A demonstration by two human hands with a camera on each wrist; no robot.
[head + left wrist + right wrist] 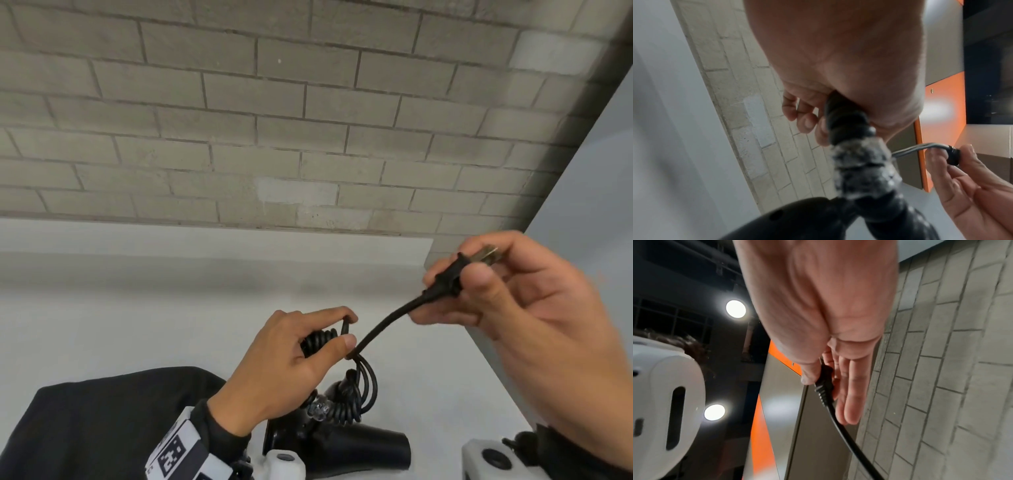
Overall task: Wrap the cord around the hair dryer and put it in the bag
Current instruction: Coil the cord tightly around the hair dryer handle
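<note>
A black hair dryer (356, 448) hangs low at the bottom centre, its handle wound with black cord (318, 339). My left hand (291, 356) grips the wound handle, thumb and forefinger curled round the top coils. From there a short free length of cord (383, 325) runs up right to the black plug (448, 277), which my right hand (496, 284) pinches between thumb and fingers. The left wrist view shows the wound handle (851, 123) in my palm and the plug (953, 155). The right wrist view shows the plug (825, 379) under my thumb. A black bag (113, 425) lies at the lower left.
A white counter (171, 308) runs under both hands to a grey brick wall (274, 120) behind. A grey panel (582, 171) rises at the right, close to my right hand. Loose cord loops (366, 380) hang beside the dryer's handle.
</note>
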